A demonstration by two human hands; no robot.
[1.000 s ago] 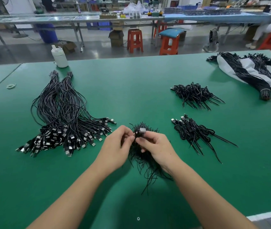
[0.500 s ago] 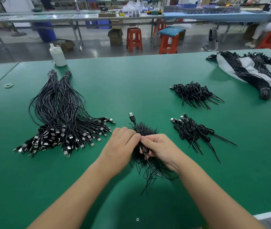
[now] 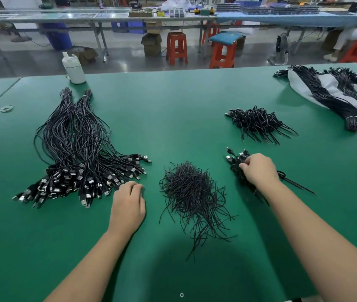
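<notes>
A loose heap of short black tie wires [image 3: 191, 192] lies in the middle of the green table [image 3: 173, 101]. To its left spreads a big bundle of long black USB cables [image 3: 75, 149], plugs toward me. My left hand [image 3: 128, 205] hovers by the nearest plugs, fingers loosely curled, nothing visible in it. My right hand [image 3: 258, 171] rests on a small pile of coiled, tied cables [image 3: 235, 159], and its fingertips pinch a cable at the pile's top. A second pile of tied cables [image 3: 257, 123] lies farther back.
A white bottle [image 3: 74, 68] stands at the table's far edge. A rubber band [image 3: 6, 108] lies far left. Banded cable bundles on a white bag [image 3: 330, 83] occupy the far right. Orange stools [image 3: 176, 47] and long benches stand beyond the table.
Both hands left the tie-wire heap. My right hand carried the cable to the near right pile. My left hand moved left toward the USB plugs.
</notes>
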